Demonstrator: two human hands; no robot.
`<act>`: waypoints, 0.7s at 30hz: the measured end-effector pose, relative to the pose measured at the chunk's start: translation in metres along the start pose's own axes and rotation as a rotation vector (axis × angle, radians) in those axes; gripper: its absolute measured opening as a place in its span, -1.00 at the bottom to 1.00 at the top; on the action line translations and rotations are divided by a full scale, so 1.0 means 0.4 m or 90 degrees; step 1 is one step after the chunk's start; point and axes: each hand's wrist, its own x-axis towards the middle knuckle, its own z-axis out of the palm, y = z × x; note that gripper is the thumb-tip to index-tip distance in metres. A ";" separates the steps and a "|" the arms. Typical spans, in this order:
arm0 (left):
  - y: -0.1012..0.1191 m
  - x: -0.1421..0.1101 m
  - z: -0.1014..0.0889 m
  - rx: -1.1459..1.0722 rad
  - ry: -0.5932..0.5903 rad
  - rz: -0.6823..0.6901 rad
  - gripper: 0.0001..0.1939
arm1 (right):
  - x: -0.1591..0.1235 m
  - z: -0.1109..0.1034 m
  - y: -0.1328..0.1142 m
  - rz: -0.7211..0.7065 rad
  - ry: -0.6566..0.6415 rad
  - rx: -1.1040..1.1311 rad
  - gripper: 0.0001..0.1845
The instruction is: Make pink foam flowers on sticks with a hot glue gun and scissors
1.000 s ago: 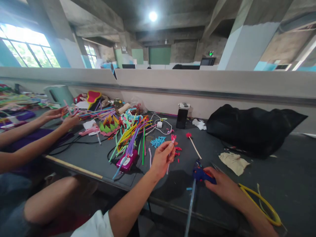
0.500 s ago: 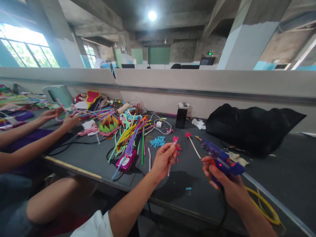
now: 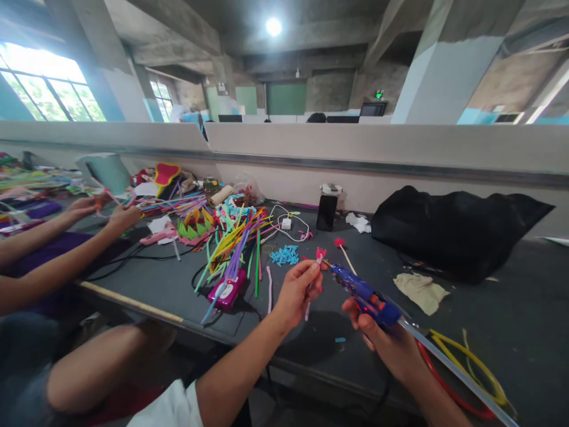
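My left hand [image 3: 299,290] pinches a pink pipe-cleaner stem with a small pink-red flower [image 3: 320,254] at its top. My right hand [image 3: 384,338] is wrapped round a blue hot glue gun [image 3: 362,290], a long clear glue stick [image 3: 453,362] sticking out of its back. The gun's nozzle points left and is right beside the flower; whether they touch I cannot tell. Behind the gun lies a red flower [image 3: 339,242] on a pale stem. A pile of short blue pieces [image 3: 285,255] is left of the flower, and some red pieces are partly hidden by my left hand.
Bundled colourful pipe cleaners [image 3: 235,249] and a purple box [image 3: 227,290] lie on the left. A black bag [image 3: 453,231], beige cloth [image 3: 421,292] and yellow loop [image 3: 473,362] are on the right. A dark cup [image 3: 326,210] stands behind. A co-worker's hands [image 3: 122,216] work at far left.
My right hand has lifted the glue gun off the table, turned it, and brought its nozzle left to the flower. My left hand has shifted slightly right with the flower.
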 end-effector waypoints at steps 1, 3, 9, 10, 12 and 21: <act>-0.001 0.000 0.000 0.001 0.000 -0.001 -0.73 | 0.000 0.000 0.002 0.006 0.002 -0.003 -0.51; -0.002 0.000 0.000 0.003 0.000 -0.003 -0.74 | 0.001 0.003 0.002 0.020 0.020 -0.001 -0.51; -0.004 0.000 0.002 0.006 0.003 -0.014 -0.73 | 0.004 0.007 0.004 0.049 0.066 0.004 -0.50; -0.005 0.000 0.003 0.007 0.002 -0.017 -0.72 | 0.005 0.006 0.006 0.050 0.061 -0.004 -0.50; -0.006 0.000 0.004 0.010 0.000 -0.020 -0.73 | 0.006 0.005 0.010 0.045 0.051 -0.015 -0.49; -0.007 -0.002 0.004 0.020 -0.006 -0.021 -0.72 | 0.008 0.005 0.006 0.023 0.077 -0.058 -0.47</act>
